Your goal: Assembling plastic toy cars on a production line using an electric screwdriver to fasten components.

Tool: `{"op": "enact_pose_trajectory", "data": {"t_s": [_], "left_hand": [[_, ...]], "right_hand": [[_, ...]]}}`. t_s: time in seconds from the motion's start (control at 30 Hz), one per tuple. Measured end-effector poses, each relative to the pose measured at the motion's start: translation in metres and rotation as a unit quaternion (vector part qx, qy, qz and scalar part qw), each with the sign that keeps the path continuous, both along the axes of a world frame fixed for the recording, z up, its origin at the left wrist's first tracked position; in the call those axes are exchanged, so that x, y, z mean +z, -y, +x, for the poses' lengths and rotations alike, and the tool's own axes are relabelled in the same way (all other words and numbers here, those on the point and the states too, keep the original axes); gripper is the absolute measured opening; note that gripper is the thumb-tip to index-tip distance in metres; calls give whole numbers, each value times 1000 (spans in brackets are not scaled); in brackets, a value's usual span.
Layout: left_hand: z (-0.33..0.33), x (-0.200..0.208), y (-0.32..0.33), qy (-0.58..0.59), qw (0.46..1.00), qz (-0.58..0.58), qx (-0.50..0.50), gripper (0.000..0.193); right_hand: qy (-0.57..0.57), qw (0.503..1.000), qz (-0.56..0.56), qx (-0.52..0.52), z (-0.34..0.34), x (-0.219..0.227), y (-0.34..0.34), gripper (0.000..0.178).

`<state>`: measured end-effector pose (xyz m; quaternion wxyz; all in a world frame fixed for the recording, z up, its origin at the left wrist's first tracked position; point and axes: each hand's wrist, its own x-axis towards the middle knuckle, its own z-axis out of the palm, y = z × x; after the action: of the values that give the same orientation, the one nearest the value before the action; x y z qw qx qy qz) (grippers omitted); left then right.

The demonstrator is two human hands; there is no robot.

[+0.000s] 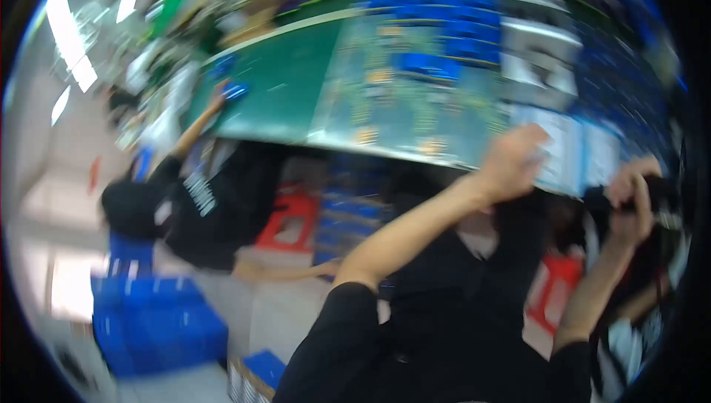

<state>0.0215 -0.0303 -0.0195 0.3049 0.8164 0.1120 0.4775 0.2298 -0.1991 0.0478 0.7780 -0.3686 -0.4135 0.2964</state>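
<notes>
Super smeary shot, so grain of salt: the left hand (515, 159) is half curled and I can't tell if it's pinching anything. Same for the right hand (633, 196), fingers bent beside a black blob (663, 192) too blurred to identify. The white, blue-edged sheets (560, 153) are at the table's near edge between both hands, left side partly covered. Smooth green tabletop (285, 85), blocky blue pieces (474, 37) on the table.

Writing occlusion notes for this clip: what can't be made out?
All in the head view:
Left hand: motion blur hides whether it grips anything.
Right hand: blur hides its exact hold, if any, on the dark thing.
Blue blocks: too blurred to count exactly.
White sheet: surface detail smeared by blur.
</notes>
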Motion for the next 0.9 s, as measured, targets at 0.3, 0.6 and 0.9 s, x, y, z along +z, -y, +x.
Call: {"op": "enact_pose_trajectory", "data": {"t_s": [0.3, 0.6, 0.9], "left_hand": [[146, 28, 21, -207, 972, -111, 18, 46], [228, 18, 50, -249, 950, -179, 57, 60], [86, 24, 31, 125, 805, -561, -148, 39]], "right_hand": [[53, 989, -46, -126, 1, 50, 52, 20], [61, 987, -74, -133, 3, 52, 66, 26], [36, 991, 49, -116, 8, 53, 46, 16]]}}
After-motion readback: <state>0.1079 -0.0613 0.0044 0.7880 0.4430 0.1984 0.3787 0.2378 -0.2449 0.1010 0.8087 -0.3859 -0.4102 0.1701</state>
